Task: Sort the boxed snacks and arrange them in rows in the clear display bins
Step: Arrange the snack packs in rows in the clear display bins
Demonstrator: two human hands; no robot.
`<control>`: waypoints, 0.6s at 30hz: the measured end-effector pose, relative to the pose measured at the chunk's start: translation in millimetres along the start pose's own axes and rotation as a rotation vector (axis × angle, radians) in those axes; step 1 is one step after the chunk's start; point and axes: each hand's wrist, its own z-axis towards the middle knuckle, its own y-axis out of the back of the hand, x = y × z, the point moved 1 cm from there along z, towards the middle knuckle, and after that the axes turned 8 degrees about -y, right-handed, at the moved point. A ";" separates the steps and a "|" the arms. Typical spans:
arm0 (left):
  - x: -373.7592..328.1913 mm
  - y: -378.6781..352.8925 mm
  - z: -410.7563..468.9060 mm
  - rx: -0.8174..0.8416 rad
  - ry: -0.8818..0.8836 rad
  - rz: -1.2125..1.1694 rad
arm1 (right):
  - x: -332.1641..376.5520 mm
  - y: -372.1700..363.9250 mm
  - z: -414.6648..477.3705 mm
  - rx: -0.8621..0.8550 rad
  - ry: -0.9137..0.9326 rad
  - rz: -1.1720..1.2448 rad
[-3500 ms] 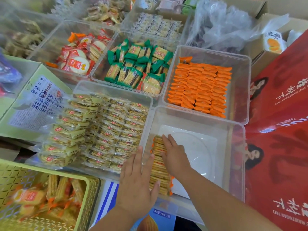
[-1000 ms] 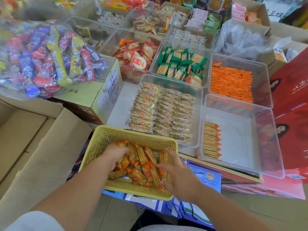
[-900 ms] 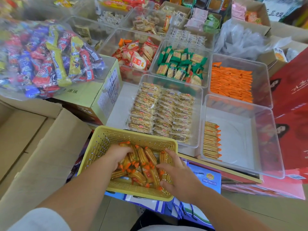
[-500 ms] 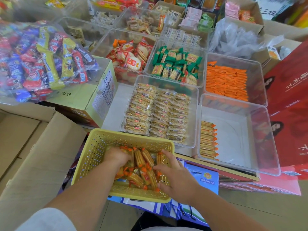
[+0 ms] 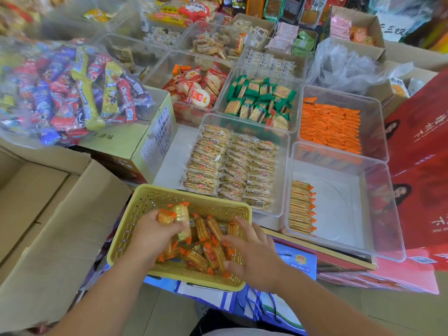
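A yellow perforated basket in front of me holds loose orange-ended cracker packs. My left hand grips a small bunch of these packs, lifted a little above the pile. My right hand reaches into the basket's right side, fingers spread over the packs, thumb against one; whether it grips any is unclear. To the right stands a clear bin with one row of the same packs along its left wall.
Clear bins behind hold pale cracker packs, orange packs, green packs and red-white packs. A bag of mixed sweets lies on a green carton at left. Red gift boxes stand at right, cardboard at left.
Earlier both hands pressed the row in the clear bin; they then moved to the yellow basket. In the last half second my left hand has lifted a bunch of packs from the pile.
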 end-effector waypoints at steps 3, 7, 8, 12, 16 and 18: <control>-19.2 -5.3 -37.3 0.046 -0.007 -0.210 | 17.3 19.7 -4.9 -0.138 -0.046 -0.015; -46.0 -30.4 -78.7 0.134 -0.042 -0.330 | 33.0 49.0 -16.9 -0.231 0.052 0.300; -52.4 -38.5 -86.4 0.152 -0.055 -0.355 | 32.0 53.4 -20.3 -0.183 0.103 0.434; -67.9 -76.5 -105.6 0.176 -0.034 -0.508 | 11.7 64.0 -31.8 0.039 0.078 0.929; -71.5 -114.6 -117.8 0.172 0.023 -0.666 | -34.4 72.0 -38.8 0.148 0.000 1.207; -71.3 -135.0 -122.7 0.133 0.045 -0.729 | -59.6 76.3 -42.6 0.219 -0.039 1.357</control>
